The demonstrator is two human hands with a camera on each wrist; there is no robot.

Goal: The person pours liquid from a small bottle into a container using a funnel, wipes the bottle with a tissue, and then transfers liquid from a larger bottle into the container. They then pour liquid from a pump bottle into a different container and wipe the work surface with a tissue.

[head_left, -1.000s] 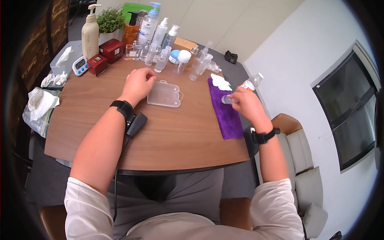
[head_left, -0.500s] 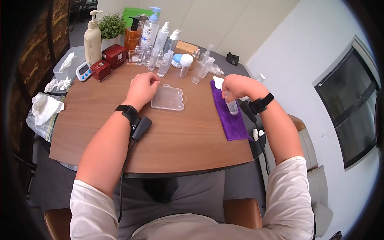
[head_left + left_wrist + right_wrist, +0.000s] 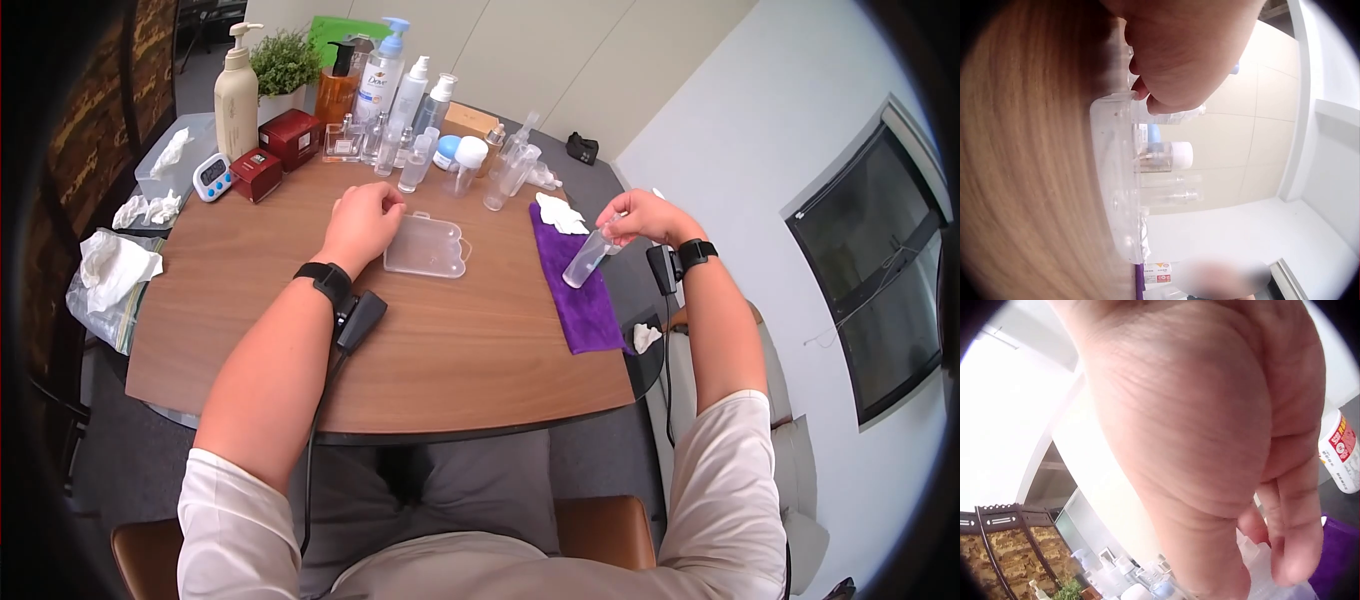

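In the head view my right hand [image 3: 645,218] pinches a small clear bottle [image 3: 585,265] near its upper end. The bottle leans, its lower end down and to the left, over a purple towel [image 3: 590,325]. The right wrist view shows thumb and fingers around the translucent bottle [image 3: 1263,569], much of it hidden by the hand. My left hand [image 3: 365,222] rests at the left side of a clear plastic case [image 3: 425,248], its fingers loosely curled. From the left wrist, the fingertips are right at the end of that case [image 3: 1113,169].
Crumpled white tissue [image 3: 560,213] lies on the towel's far end. Small clear bottles [image 3: 415,165], a white-capped jar [image 3: 465,165] and pump bottles [image 3: 380,80] stand along the back. Red boxes [image 3: 255,175], a timer [image 3: 212,178] and a tissue-filled bag [image 3: 115,275] are at left.
My right hand has turned the bottle from pointing left, through upright over the towel, to its present slant. The left hand stays beside the case. The head view has shifted slightly.
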